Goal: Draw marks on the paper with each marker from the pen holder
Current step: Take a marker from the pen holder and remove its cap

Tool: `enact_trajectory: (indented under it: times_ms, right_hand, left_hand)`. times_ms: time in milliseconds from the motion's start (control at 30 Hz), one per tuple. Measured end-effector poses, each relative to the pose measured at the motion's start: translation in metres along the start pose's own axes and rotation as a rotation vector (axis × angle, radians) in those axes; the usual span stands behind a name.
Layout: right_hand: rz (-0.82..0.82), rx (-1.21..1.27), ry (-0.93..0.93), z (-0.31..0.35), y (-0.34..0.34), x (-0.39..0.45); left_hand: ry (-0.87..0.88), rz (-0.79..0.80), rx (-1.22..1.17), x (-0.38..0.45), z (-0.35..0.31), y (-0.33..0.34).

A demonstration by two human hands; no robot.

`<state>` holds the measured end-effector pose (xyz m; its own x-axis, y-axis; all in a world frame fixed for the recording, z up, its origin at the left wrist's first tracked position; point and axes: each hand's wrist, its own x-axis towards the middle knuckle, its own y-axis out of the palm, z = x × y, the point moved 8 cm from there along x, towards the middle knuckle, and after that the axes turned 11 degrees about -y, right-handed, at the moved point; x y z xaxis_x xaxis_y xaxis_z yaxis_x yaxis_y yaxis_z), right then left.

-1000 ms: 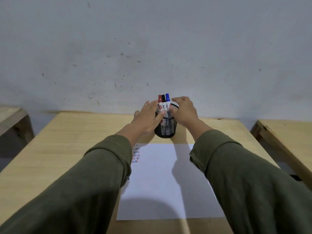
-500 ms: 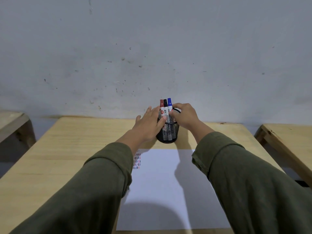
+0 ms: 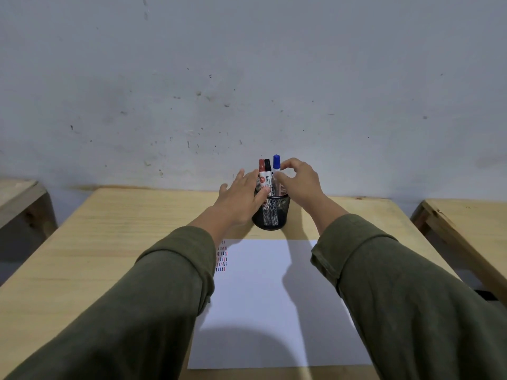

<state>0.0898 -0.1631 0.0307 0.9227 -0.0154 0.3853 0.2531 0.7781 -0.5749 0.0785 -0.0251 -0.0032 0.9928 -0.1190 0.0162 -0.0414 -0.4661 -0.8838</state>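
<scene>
A black mesh pen holder (image 3: 271, 213) stands at the far middle of the wooden table (image 3: 109, 242). In it are a red-capped marker (image 3: 262, 171), a black-capped marker (image 3: 268, 171) and a blue-capped marker (image 3: 276, 163). My right hand (image 3: 300, 182) pinches the blue marker just below its cap, and it stands higher than the other two. My left hand (image 3: 241, 198) lies flat against the holder's left side, thumb on the rim. White paper (image 3: 274, 297) lies in front of the holder, with rows of short red, blue and black marks (image 3: 221, 256) near its top left corner.
A grey, speckled wall rises right behind the table. Other wooden tables stand at the far left (image 3: 19, 198) and at the right (image 3: 466, 223). My two green sleeves cover parts of the paper's left and right edges.
My right hand has closed on the blue marker and raised it a little out of the holder. My left hand has stayed against the holder.
</scene>
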Motion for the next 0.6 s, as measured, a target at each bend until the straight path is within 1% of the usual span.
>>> enact_trajectory:
  times_ms: [200,300,367,467,600]
  right_hand:
    - [-0.076,0.123,0.000,0.014,-0.017,0.004]
    - [-0.151,0.177,-0.040,0.031,-0.035,0.008]
    - [-0.171,0.230,-0.065,0.044,-0.045,0.008]
    - [-0.142,0.286,-0.123,0.067,-0.052,0.002]
    - [-0.040,0.349,-0.146,0.089,-0.046,-0.022]
  left_hand:
    - [-0.031,-0.022,-0.015,-0.006,-0.002,-0.008]
    - [-0.024,-0.096,-0.016,-0.012,-0.010,-0.028]
    - [-0.010,-0.158,-0.071,-0.017,-0.017,-0.048]
    - [0.059,-0.239,-0.207,-0.026,-0.029,-0.079]
    - [0.179,-0.318,-0.417,-0.053,-0.046,-0.117]
